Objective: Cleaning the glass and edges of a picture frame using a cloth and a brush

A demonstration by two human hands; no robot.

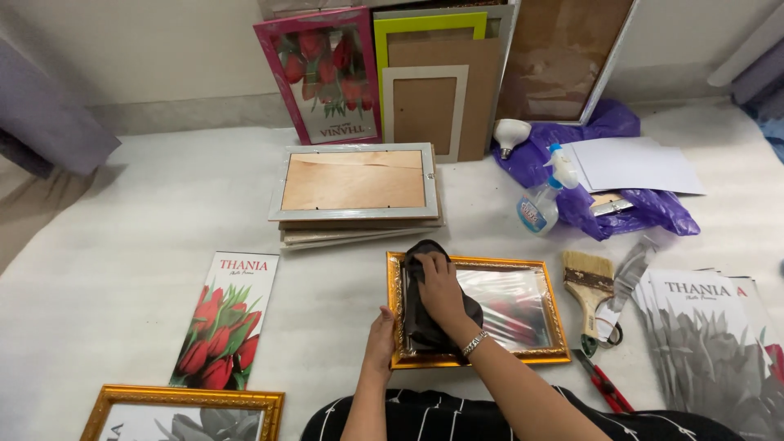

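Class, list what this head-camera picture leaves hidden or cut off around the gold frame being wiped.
- Gold frame: its left glass is hidden by the dark cloth and right hand.
- Left hand: its fingers curl behind the frame's edge.
- Second gold frame: cut off by the bottom edge.
- Red-handled tool: its end leaves the picture.

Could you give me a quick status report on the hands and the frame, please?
Right hand presses dark cloth on gold frame glass. Left hand steadies frame's left edge. Brush lies alongside, not touching.

A framing workshop: stacked picture frames [356,193], prints [225,320], brush [589,286].
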